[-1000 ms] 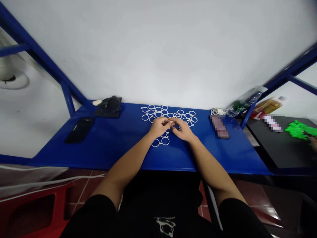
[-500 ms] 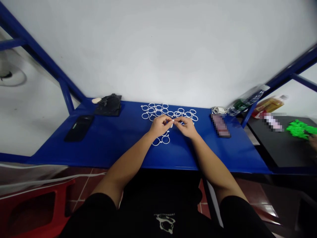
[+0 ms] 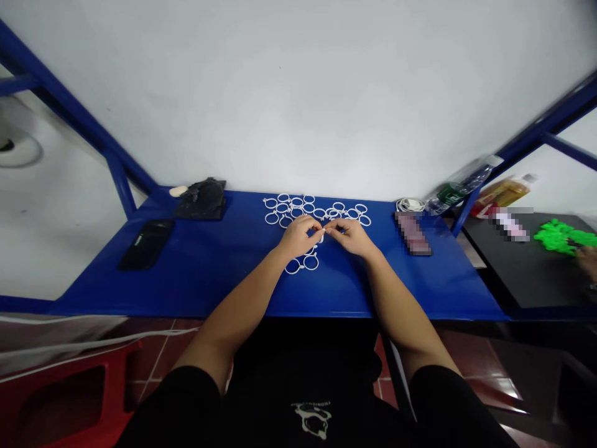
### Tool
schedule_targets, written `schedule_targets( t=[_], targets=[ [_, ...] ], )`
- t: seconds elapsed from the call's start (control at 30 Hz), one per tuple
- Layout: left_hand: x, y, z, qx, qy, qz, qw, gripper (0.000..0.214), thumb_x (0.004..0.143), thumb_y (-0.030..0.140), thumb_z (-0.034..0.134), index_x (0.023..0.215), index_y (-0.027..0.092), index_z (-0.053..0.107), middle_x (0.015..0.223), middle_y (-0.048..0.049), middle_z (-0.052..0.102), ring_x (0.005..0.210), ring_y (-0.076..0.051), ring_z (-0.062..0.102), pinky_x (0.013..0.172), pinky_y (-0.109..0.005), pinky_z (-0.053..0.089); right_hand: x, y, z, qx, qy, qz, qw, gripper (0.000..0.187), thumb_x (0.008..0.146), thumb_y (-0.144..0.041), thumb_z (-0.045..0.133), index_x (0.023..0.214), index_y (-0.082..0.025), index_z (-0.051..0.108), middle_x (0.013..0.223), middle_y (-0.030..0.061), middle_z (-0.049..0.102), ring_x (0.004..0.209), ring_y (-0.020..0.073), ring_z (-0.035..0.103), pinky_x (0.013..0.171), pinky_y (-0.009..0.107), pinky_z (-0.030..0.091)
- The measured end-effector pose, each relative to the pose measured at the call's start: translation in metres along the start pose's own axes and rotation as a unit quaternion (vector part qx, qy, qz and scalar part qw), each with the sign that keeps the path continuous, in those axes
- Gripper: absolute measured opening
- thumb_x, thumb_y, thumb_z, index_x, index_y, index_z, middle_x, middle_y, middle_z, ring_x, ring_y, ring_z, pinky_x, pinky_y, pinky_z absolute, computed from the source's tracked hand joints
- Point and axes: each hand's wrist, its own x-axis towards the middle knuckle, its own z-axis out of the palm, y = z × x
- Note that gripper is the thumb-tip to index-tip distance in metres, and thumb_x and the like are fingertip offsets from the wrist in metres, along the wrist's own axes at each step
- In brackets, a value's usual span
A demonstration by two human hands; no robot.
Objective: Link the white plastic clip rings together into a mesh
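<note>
Several white plastic rings (image 3: 271, 218) with small knobs lie grouped on the blue table (image 3: 224, 261), many of them touching. Over the middle of the group, my left hand (image 3: 300, 238) pinches a small white part of a ring between thumb and forefinger. Close against it, my right hand (image 3: 351, 238) pinches the same spot, so the fingertips almost meet. A bit of white ring shows just below the fingertips; the rest is hidden by the hands. Two rings (image 3: 311, 262) lie nearer the front, beside my left wrist.
At the left are a black phone (image 3: 146, 244) and a crumpled black bag (image 3: 203, 198). To the right lie a blurred-out phone (image 3: 413, 233), a coiled white cable (image 3: 410, 205) and a leaning bottle (image 3: 459, 186). Another person's hand (image 3: 586, 261) touches bright green pieces (image 3: 557, 237).
The view has shifted slightly. My two hands stay together in the same pinch, with only small finger movement. The other person's hand at the far right shows more.
</note>
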Motion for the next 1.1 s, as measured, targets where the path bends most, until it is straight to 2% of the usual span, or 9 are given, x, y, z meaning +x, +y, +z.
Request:
schedule_targets(
  t=[0.13,0.27,0.37,0.53,0.63,0.73,0.83,1.0,1.1],
  targets=[
    [-0.003,-0.002,0.005,0.052,-0.083,0.019,0.995,0.008,0.087,0.017,0.077,0.085,0.022,0.071,0.111,-0.0063,0.073,0.106,-0.023,0.068,0.101,-0.044,0.053,-0.001,0.010,-0.018,-0.123,0.026,0.035,0.991,0.015,0.096,-0.025,0.064,0.098,-0.021,0.078,0.095,0.0055,0.081,0.079,0.0201,0.070,0.075,0.031,0.052],
    [-0.008,0.002,0.012,0.051,-0.175,0.026,0.983,0.006,0.090,0.025,0.077,0.094,0.023,0.075,0.107,-0.0049,0.075,0.101,-0.024,0.068,0.100,-0.044,0.053,-0.001,0.024,-0.027,-0.212,0.032,0.079,0.974,0.017,0.092,-0.021,0.067,0.105,-0.022,0.078,0.103,0.0071,0.081,0.084,0.0227,0.071,0.079,0.034,0.053],
    [-0.010,0.004,0.015,0.059,-0.199,0.031,0.978,0.007,0.092,0.030,0.076,0.097,0.024,0.076,0.106,-0.0045,0.076,0.100,-0.024,0.068,0.099,-0.045,0.053,0.000,0.030,-0.024,-0.226,0.010,0.095,0.969,0.019,0.090,-0.021,0.070,0.107,-0.022,0.077,0.107,0.0076,0.081,0.090,0.0240,0.072,0.081,0.034,0.054],
    [-0.010,0.004,0.018,0.056,-0.201,0.029,0.978,0.008,0.092,0.031,0.076,0.098,0.025,0.078,0.104,-0.0045,0.077,0.098,-0.025,0.069,0.096,-0.044,0.053,-0.002,0.030,-0.024,-0.221,-0.017,0.075,0.972,0.029,0.085,-0.013,0.069,0.111,-0.023,0.077,0.107,0.0070,0.080,0.095,0.0240,0.072,0.083,0.033,0.053],
    [-0.011,0.004,0.019,0.051,-0.206,0.017,0.977,0.008,0.093,0.031,0.076,0.098,0.024,0.078,0.102,-0.0043,0.078,0.097,-0.025,0.070,0.093,-0.042,0.055,-0.004,0.032,-0.032,-0.208,-0.028,0.100,0.972,0.026,0.084,-0.010,0.068,0.104,-0.023,0.078,0.101,0.0048,0.080,0.089,0.0217,0.072,0.079,0.031,0.052],
    [-0.011,0.006,0.019,0.041,-0.203,0.008,0.978,0.008,0.094,0.031,0.075,0.098,0.025,0.078,0.099,-0.0044,0.078,0.097,-0.025,0.071,0.092,-0.041,0.056,-0.007,0.035,-0.037,-0.185,-0.075,0.131,0.971,0.015,0.081,-0.020,0.079,0.096,-0.023,0.077,0.092,0.0018,0.080,0.080,0.0193,0.070,0.072,0.029,0.049],
    [-0.011,0.006,0.018,0.039,-0.194,0.000,0.980,0.010,0.095,0.033,0.074,0.099,0.025,0.078,0.097,-0.0045,0.077,0.095,-0.024,0.072,0.090,-0.040,0.056,-0.008,0.037,-0.036,-0.172,-0.106,0.145,0.969,0.028,0.075,-0.027,0.089,0.099,-0.024,0.077,0.087,0.0004,0.078,0.074,0.0179,0.069,0.065,0.026,0.046],
    [-0.009,0.001,0.018,0.058,-0.155,-0.033,0.986,0.011,0.095,0.032,0.075,0.101,0.024,0.079,0.100,-0.0052,0.078,0.096,-0.024,0.073,0.092,-0.041,0.057,-0.007,0.028,-0.025,-0.160,-0.117,0.128,0.972,0.022,0.078,-0.012,0.076,0.098,-0.021,0.077,0.078,0.0004,0.075,0.067,0.0159,0.065,0.062,0.025,0.044],
    [-0.008,-0.002,0.018,0.062,-0.118,-0.056,0.989,0.017,0.094,0.030,0.076,0.110,0.024,0.078,0.102,-0.0051,0.078,0.090,-0.022,0.072,0.090,-0.041,0.058,-0.005,0.019,-0.020,-0.102,-0.096,0.089,0.986,0.016,0.081,-0.015,0.071,0.096,-0.020,0.077,0.079,0.0001,0.075,0.068,0.0155,0.065,0.064,0.025,0.046]
  ],
)
